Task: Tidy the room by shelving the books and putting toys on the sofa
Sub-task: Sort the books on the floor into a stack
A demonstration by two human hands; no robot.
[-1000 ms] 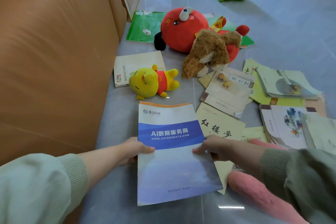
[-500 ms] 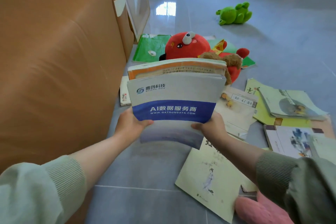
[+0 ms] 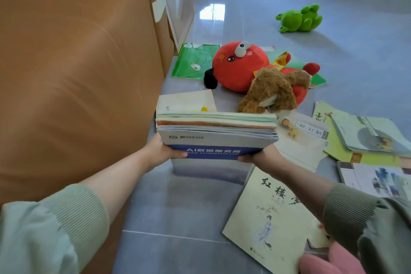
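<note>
At frame centre, your left hand (image 3: 160, 151) and right hand (image 3: 259, 155) each clamp 1 side of the book stack (image 3: 216, 125), probably to keep loose covers squared for shelving. The red plush (image 3: 235, 66) lies beyond it on the floor, not yet on the sofa (image 3: 77, 73) at left.
</note>
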